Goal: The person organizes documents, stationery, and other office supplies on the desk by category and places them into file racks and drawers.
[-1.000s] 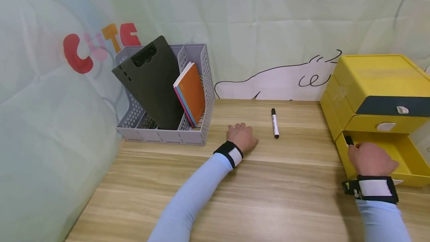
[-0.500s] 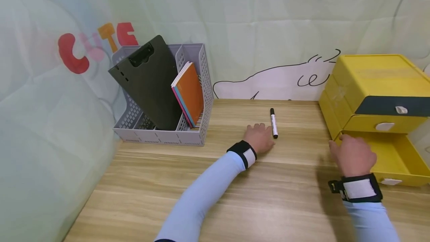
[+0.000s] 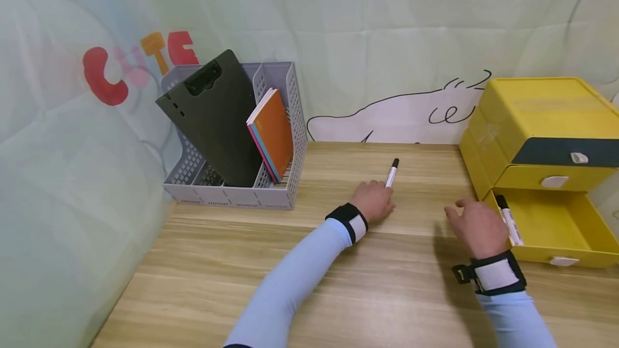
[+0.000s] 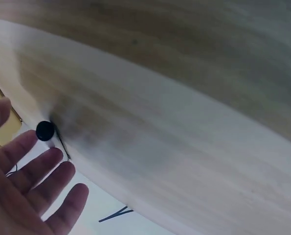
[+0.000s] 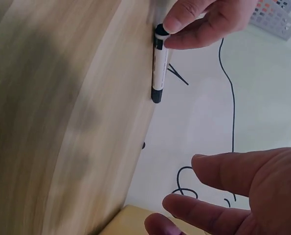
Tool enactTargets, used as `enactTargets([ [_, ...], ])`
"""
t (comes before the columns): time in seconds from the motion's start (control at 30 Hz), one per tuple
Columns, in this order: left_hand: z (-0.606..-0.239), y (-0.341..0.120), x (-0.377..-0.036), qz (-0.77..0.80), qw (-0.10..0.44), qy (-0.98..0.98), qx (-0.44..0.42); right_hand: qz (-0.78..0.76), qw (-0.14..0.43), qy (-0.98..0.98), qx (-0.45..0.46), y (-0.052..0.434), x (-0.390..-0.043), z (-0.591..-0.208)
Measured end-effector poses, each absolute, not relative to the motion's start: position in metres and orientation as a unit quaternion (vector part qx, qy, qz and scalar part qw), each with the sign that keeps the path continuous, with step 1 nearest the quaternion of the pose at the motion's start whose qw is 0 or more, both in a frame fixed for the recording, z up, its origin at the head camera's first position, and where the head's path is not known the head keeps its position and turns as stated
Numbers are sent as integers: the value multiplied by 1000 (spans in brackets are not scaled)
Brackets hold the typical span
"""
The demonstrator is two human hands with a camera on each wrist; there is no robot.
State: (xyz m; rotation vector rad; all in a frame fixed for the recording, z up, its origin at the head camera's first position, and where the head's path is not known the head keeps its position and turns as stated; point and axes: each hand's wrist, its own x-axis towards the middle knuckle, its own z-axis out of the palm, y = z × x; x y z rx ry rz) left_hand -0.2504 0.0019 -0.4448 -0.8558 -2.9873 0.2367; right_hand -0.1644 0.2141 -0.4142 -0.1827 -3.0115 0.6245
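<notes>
A white marker with black ends (image 3: 390, 174) lies tilted on the wooden table (image 3: 387, 283). My left hand (image 3: 372, 200) touches its near end with its fingertips. In the left wrist view the fingers (image 4: 33, 181) are straight and spread, and the marker's black end (image 4: 45, 130) sits just past the index finger. The right wrist view shows the left hand's fingertips (image 5: 204, 19) on the end of the marker (image 5: 158, 63). My right hand (image 3: 471, 222) hovers over the table with relaxed fingers and holds nothing. It is just left of the open bottom drawer (image 3: 556, 254), where a second marker (image 3: 509, 220) lies.
The yellow drawer unit (image 3: 541, 117) stands at the right edge of the table. A grey file rack (image 3: 232, 195) at the back left holds a dark clipboard (image 3: 217, 117) and some notebooks (image 3: 273, 133). A fabric backdrop hangs behind the table.
My left hand slid right to the table marker, which turned from straight to tilted. My right hand came out of the drawer and moved left, leaving a marker inside.
</notes>
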Motion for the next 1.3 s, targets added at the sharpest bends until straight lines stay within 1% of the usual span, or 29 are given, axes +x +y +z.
enactTargets([
  [0.27, -441, -4, -250, 84, 41, -964, -248, 192, 26, -980, -42, 210, -165, -417],
  [0.43, -444, -10, -248, 40, 53, -969, -239, 192, 9, -980, -53, 208, -166, -418],
  [0.67, -442, -14, -245, 33, 42, -975, -217, 195, -9, -979, -61, 206, -168, -420],
  [0.9, -433, -8, -240, 19, 2, -979, -205, 195, -30, -979, -50, 201, -172, -422],
  [1.03, -425, 4, -234, -3, -10, -974, -227, 210, -27, -977, -30, 196, -175, -423],
  [1.17, -418, 17, -223, -10, 0, -962, -271, 245, -12, -970, 10, 192, -177, -425],
  [1.3, -412, 27, -212, -18, 6, -953, -303, 288, -15, -957, 29, 189, -177, -426],
])
